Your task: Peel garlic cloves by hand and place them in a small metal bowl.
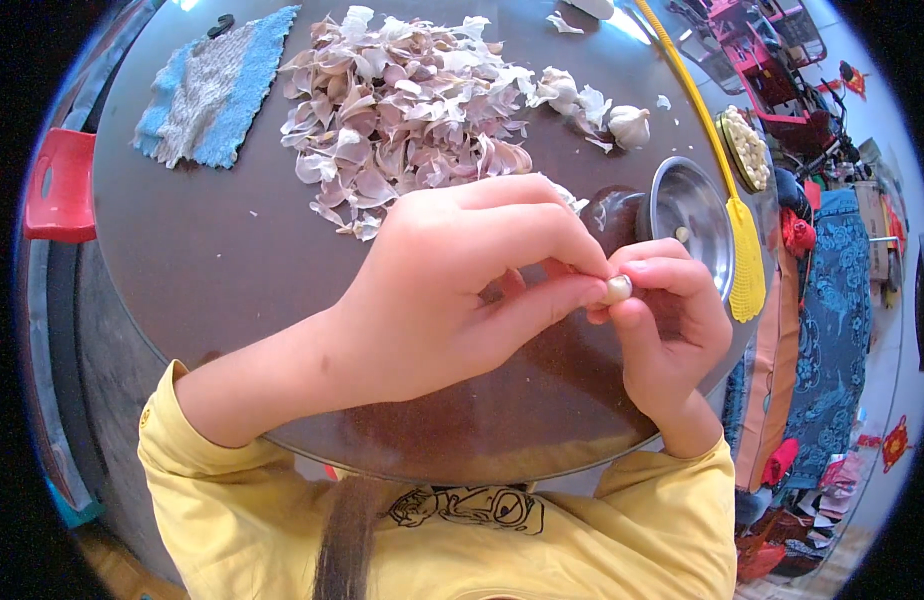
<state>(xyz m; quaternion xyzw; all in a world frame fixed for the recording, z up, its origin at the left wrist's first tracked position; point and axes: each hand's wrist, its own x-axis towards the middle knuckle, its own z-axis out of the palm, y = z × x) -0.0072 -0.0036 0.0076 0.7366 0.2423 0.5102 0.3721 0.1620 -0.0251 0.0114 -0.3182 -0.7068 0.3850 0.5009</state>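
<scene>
Between the fingertips of both hands is a small pale garlic clove (619, 288), held above the table's right half. My left hand (462, 277) pinches its left side with thumb and forefinger. From the right, my right hand (672, 315) grips the same clove with thumb and fingers. Just behind my right hand stands a steel bowl (690, 184) with a clove in it, its near side partly hidden. Beyond my left hand spreads a large heap of garlic skins (409, 112). Two garlic bulbs, one whole (629, 127) and one with loose skin (558, 90), lie right of the heap.
A yellow fly swatter (743, 255) lies along the right side of the round table (229, 255). Past it sits a dish of pale peeled cloves (747, 150). A blue and grey cloth (214, 94) lies at the far left. Off the left edge is a red stool (60, 187).
</scene>
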